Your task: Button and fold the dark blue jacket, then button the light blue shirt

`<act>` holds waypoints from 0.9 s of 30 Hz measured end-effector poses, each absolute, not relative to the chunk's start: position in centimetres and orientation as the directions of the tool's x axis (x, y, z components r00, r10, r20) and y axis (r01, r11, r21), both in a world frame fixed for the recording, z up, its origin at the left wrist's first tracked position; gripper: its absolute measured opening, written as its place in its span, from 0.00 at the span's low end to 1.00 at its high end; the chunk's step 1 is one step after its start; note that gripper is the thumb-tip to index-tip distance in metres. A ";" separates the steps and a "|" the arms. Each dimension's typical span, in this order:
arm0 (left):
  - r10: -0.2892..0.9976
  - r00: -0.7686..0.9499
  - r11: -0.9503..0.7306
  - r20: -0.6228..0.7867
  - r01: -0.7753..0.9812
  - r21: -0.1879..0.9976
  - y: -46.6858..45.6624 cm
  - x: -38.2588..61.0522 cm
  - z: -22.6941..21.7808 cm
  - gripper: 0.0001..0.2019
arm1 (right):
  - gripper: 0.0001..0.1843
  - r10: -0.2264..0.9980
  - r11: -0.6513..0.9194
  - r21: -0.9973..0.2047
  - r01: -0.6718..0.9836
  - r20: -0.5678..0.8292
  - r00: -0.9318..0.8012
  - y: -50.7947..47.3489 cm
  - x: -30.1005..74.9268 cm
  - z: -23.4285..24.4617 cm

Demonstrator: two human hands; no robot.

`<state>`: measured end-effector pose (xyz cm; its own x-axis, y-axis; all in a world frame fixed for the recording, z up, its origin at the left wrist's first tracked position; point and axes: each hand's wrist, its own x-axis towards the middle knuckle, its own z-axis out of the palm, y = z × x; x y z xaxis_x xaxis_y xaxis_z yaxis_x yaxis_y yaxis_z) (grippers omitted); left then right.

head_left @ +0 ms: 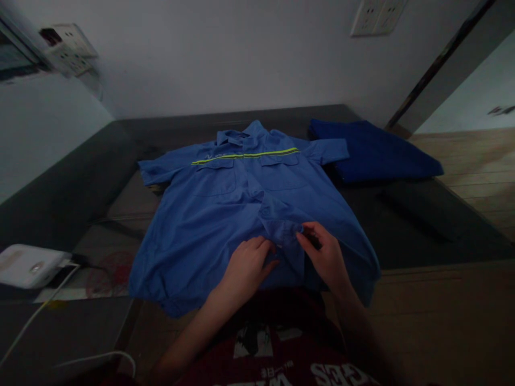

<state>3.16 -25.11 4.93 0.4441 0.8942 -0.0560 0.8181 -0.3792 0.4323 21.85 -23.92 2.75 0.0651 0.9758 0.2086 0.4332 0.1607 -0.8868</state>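
A blue short-sleeved work shirt [209,214] lies front up, its collar pointing away from me. A yellow-green stripe [245,155] crosses its chest above two flap pockets. The front placket is partly parted, and its lower edge is turned up toward the right. My right hand [325,256] pinches that lifted edge between thumb and fingers. Beside it, my left hand [250,261] rests on the lower front of the shirt, fingers bent and thumb apart from them. A button [265,212] shows faintly on the placket above my hands.
Folded darker blue cloth [374,150] lies at the back right of the dark table [418,225]. On the left are a white device [34,265] and its white cable [40,308]. Wall sockets [378,17] are above, and a wall closes off the back.
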 end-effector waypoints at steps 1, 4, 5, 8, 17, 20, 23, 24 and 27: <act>0.892 0.448 -0.384 -0.056 0.818 0.429 -25.1 3.3 5.0 0.06 | 0.11 0.976 0.162 -0.885 0.436 0.209 0.061 -23.9 21.9 2.8; 0.890 0.452 -0.390 -0.062 0.824 0.411 -25.1 3.6 5.0 0.05 | 0.11 0.977 0.162 -0.884 0.439 0.205 0.052 -23.9 22.0 2.7; 0.887 0.457 -0.395 -0.066 0.825 0.403 -25.1 3.6 5.0 0.04 | 0.11 0.978 0.159 -0.885 0.437 0.202 0.053 -23.9 22.0 2.7; 0.878 0.476 -0.419 -0.054 0.817 0.397 -25.1 3.7 4.9 0.05 | 0.11 0.978 0.156 -0.890 0.428 0.200 0.058 -24.0 22.0 2.7; 0.920 0.390 -0.328 0.026 0.735 0.593 -25.7 2.5 5.1 0.07 | 0.05 0.947 0.300 -0.833 0.465 0.317 -0.045 -26.0 18.3 4.6; 0.933 0.355 -0.307 0.062 0.692 0.653 -25.9 2.0 5.2 0.08 | 0.03 0.923 0.370 -0.801 0.471 0.376 -0.084 -26.1 17.9 4.5; 0.950 0.302 -0.271 0.082 0.661 0.700 -26.2 1.8 5.4 0.09 | 0.06 0.903 0.408 -0.772 0.488 0.421 -0.088 -26.0 18.1 3.9; 0.956 0.281 -0.257 0.088 0.650 0.715 -26.2 1.8 5.5 0.09 | 0.07 0.902 0.409 -0.767 0.495 0.423 -0.089 -26.0 18.1 3.6; 0.966 0.232 -0.238 0.115 0.620 0.748 -26.4 1.9 5.8 0.09 | 0.10 0.912 0.394 -0.772 0.499 0.397 -0.106 -25.9 18.2 2.9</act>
<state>1.92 -26.40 5.81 0.2318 0.9659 0.1151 0.6198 -0.2379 0.7478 18.18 -25.90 2.91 -0.1059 0.9118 0.3968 0.4995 0.3938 -0.7716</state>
